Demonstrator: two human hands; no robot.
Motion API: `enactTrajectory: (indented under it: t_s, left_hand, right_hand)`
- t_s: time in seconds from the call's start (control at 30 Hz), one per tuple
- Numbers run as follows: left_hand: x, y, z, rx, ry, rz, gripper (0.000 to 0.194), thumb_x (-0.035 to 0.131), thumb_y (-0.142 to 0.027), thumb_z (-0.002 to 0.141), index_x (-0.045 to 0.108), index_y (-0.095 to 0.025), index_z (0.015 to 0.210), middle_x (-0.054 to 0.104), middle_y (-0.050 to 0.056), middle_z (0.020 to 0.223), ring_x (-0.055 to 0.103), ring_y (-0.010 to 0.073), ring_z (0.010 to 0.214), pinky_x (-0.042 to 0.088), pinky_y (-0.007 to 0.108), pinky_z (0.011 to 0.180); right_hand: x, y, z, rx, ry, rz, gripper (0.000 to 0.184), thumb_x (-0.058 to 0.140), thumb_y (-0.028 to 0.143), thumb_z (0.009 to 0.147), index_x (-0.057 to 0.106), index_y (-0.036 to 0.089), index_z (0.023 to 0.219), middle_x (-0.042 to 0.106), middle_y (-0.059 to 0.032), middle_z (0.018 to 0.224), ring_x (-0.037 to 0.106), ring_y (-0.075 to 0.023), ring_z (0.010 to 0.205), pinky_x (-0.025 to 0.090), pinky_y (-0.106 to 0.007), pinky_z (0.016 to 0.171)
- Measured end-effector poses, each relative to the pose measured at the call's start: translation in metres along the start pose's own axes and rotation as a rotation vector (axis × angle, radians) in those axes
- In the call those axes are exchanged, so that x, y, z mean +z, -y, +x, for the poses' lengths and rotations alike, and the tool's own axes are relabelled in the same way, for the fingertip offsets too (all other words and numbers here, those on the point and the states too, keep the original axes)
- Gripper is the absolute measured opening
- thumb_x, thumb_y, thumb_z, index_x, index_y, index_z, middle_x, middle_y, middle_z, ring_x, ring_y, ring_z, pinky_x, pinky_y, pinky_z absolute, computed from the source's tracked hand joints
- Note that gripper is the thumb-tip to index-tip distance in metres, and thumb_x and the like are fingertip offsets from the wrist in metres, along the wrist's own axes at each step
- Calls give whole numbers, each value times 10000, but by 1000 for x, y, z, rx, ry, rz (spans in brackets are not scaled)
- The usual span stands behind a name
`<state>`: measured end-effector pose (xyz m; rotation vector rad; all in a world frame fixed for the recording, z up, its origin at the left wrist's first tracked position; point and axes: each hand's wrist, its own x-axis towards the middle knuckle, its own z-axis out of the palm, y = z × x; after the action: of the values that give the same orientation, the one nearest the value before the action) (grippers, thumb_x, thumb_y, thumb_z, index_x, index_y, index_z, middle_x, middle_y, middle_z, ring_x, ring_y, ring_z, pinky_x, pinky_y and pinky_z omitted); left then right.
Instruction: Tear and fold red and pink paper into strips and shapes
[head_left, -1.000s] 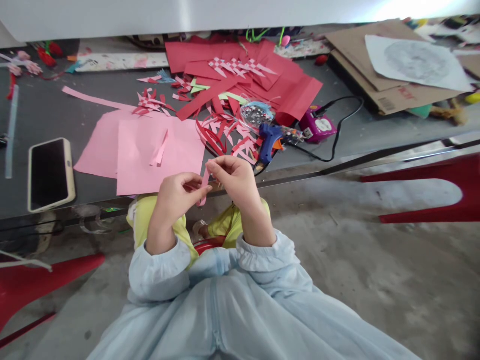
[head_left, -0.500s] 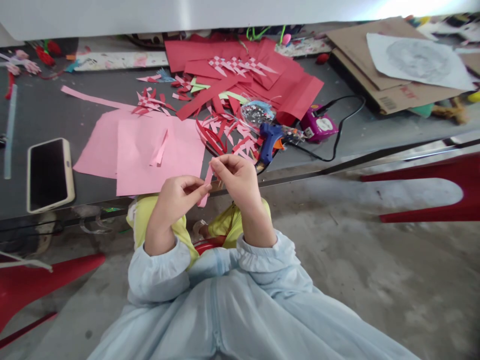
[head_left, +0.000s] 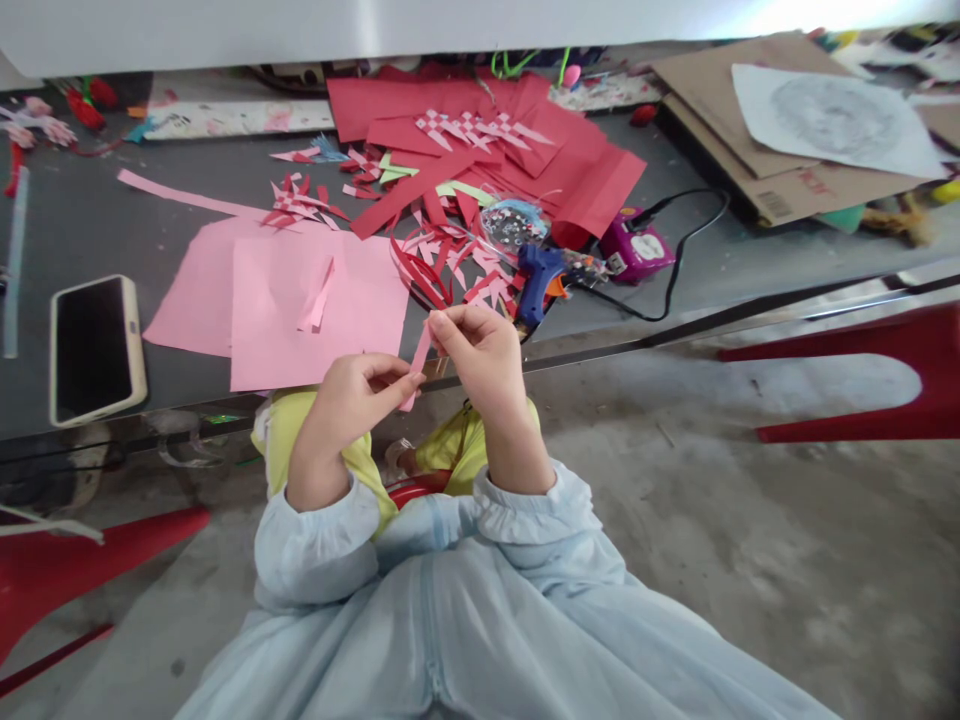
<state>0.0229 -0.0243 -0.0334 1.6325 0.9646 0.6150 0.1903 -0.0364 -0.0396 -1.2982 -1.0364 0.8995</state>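
A narrow pink paper strip (head_left: pixel 421 352) is stretched between my two hands, just past the table's front edge. My left hand (head_left: pixel 358 398) pinches its lower part between thumb and fingers. At the upper end, my right hand (head_left: pixel 480 355) grips the strip in its fingertips. Behind my left hand lies a square pink paper sheet (head_left: pixel 285 350), with a folded pink strip (head_left: pixel 319 295) on top. Scraps of pink and red paper (head_left: pixel 491 285) are heaped beyond my right hand, beside a blue glue gun (head_left: pixel 538 285).
A phone (head_left: pixel 97 350) lies at the left near the table edge. Red paper sheets (head_left: pixel 600 190) with woven pieces on them are at the back. A purple box (head_left: pixel 637 248) with a black cord and a cardboard stack (head_left: pixel 720 150) stand to the right. Red chairs (head_left: pixel 862 350) flank me.
My right hand has shifted slightly to the right along with the strip's upper end, so more of the strip shows between my hands. My left hand is nearly still.
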Motion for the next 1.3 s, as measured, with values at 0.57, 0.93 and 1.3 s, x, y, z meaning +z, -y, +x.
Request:
enactTrajectory:
  t_s: [0.57,0.93,1.3]
  left_hand:
    - [0,4,2,-61,5,39,276,707,-447,823,779,-180,831,772,40,755,705,175,687,518,257,628]
    - [-2,7,2,-79,13,24,249,749,-445,795,789,-201,821,776,22,780,707,177,733,513,268,667]
    - [-1,7,3,-66,-44,42,200,791,-406,733,785,-208,761,754,10,723,658,150,655,479,252,608]
  right_hand:
    - [-2,-2,2,-4,-71,79,399,769,600,742,687,210,711,603,38,596,515,-93,554,449,-265,551]
    - [-4,-5,5,-4,-128,146,375,790,579,721,691,217,707,605,54,572,525,-81,516,460,-248,517]
    - [-6,-7,5,-29,-128,142,347,771,554,748,673,222,721,607,48,588,546,-86,533,481,-251,531]
